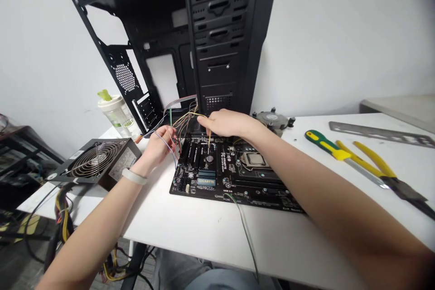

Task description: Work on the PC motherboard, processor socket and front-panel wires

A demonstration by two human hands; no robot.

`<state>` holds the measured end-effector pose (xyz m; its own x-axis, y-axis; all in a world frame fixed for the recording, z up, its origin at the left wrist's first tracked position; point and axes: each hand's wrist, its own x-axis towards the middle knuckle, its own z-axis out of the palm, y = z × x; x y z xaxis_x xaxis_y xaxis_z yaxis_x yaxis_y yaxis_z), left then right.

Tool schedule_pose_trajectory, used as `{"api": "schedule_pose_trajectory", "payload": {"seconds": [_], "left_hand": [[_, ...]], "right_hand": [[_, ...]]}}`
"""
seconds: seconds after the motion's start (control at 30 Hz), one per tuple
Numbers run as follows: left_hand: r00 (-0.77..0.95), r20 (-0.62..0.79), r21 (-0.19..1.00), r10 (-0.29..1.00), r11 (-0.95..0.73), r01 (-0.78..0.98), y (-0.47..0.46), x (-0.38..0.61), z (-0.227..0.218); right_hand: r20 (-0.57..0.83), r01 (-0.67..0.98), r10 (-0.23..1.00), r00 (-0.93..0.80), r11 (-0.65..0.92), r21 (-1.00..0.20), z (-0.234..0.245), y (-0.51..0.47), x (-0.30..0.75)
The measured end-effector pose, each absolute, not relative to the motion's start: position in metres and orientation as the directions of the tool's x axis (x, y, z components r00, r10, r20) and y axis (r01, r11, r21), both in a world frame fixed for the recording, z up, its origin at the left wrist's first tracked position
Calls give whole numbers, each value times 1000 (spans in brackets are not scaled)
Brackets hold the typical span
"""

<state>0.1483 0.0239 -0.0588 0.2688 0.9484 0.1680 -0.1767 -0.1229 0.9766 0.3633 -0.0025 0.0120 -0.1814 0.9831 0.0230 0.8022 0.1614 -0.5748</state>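
Note:
A black motherboard lies flat on the white table in front of me. A bundle of thin coloured wires runs from the open black computer case down to the board's far left corner. My left hand is closed around a few of these wires just left of the board. Over the board's far edge my right hand is closed, pinching a thin yellowish wire that hangs down to the board. A grey wire leaves the board's near edge and drops off the table.
A power supply with a fan grille and its cable bunch sit at the left table edge. A lidded plastic cup stands behind it. A CPU cooler, a green-yellow screwdriver, yellow-handled pliers and a metal I/O plate lie right.

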Motion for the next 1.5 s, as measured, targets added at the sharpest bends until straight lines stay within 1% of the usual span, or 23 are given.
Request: {"api": "schedule_pose_trajectory", "payload": {"seconds": [0.1, 0.23, 0.3, 0.4, 0.47, 0.63, 0.7, 0.83, 0.93, 1.13, 1.3, 1.4, 1.5], "left_hand": [[265, 168, 972, 950, -114, -207, 24, 147, -57], [283, 151, 969, 947, -85, -233, 22, 148, -56], [298, 137, 970, 945, -67, -232, 21, 149, -56], [299, 126, 972, 946, -58, -227, 22, 148, -56], [287, 126, 973, 950, -61, -224, 25, 147, -57], [254, 137, 975, 958, -86, -204, 31, 143, -57], [249, 154, 976, 956, -107, -192, 31, 144, -57], [239, 203, 974, 949, -171, -151, 29, 149, -58], [237, 249, 967, 939, -227, -115, 28, 154, -60], [253, 336, 937, 907, -349, 7, 24, 154, -62], [204, 414, 885, 887, -444, 139, 23, 150, -64], [161, 424, 870, 891, -451, 201, 30, 144, -66], [131, 395, 876, 909, -416, 246, 37, 138, -69]], "right_hand": [[-77, 780, 967, -243, 148, -608, 9, -1, 365], [-199, 658, 914, -353, 91, -747, 2, 1, 366], [-201, 575, 888, -414, 84, -814, 0, 1, 365], [-112, 479, 893, -436, 125, -869, -1, 2, 362], [-67, 455, 903, -425, 148, -878, -1, 2, 360], [-96, 443, 886, -454, 131, -887, -5, 2, 352], [-35, 434, 901, -432, 173, -884, -7, 3, 350], [118, 458, 926, -358, 284, -842, -12, 8, 345], [165, 467, 923, -349, 324, -823, -18, 10, 337], [242, 473, 911, -333, 384, -793, -30, 15, 319], [289, 464, 917, -276, 390, -795, -35, 25, 308], [301, 453, 924, -234, 378, -807, -38, 31, 305], [299, 460, 931, -212, 365, -810, -42, 34, 304]]}}
